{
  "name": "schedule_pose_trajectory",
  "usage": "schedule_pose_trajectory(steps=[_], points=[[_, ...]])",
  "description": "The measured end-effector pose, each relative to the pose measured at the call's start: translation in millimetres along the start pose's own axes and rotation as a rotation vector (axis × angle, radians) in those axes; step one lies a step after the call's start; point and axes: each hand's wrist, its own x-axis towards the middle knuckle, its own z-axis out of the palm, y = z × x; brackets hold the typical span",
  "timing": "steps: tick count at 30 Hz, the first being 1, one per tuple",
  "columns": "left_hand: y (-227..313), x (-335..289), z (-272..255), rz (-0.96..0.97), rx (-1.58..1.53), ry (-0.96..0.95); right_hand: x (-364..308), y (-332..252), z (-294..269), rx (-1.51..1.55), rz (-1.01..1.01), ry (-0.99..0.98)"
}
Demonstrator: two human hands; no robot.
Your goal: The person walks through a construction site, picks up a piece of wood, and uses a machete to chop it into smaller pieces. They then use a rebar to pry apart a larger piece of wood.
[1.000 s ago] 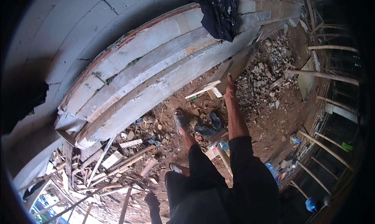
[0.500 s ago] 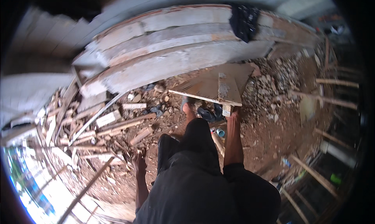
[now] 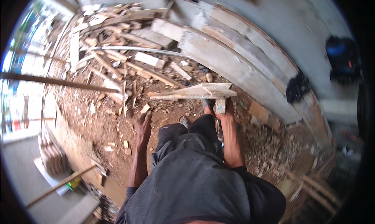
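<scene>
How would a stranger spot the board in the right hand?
Find the dark shirt at the bottom, then follow the right forearm up to the right hand. The board stretches left from there, seen almost edge-on. Unlike the scrap wood lying beyond, it is gripped, with a short block showing at its right end.

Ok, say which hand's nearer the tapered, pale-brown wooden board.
Right: the right hand holds the board at its right end; the left hand is apart, below its narrow end in view.
</scene>
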Motion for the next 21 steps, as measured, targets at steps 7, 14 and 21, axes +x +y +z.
schedule_pose_trajectory(steps=[7,14,21], points=[[65.0,38.3,-56.3,0.098,0.165,-0.026,-1.9,129.0,43.8,-0.453,0.452,-0.054],[-153.9,146.4,9.5,-0.206,0.173,-0.224,-19.0,163.3,99.4,-1.024,0.498,0.107],[-123.6,196.6,98.7,-0.678,-0.064,-0.206,14.3,125.8,113.8,-0.944,0.436,-0.062]])
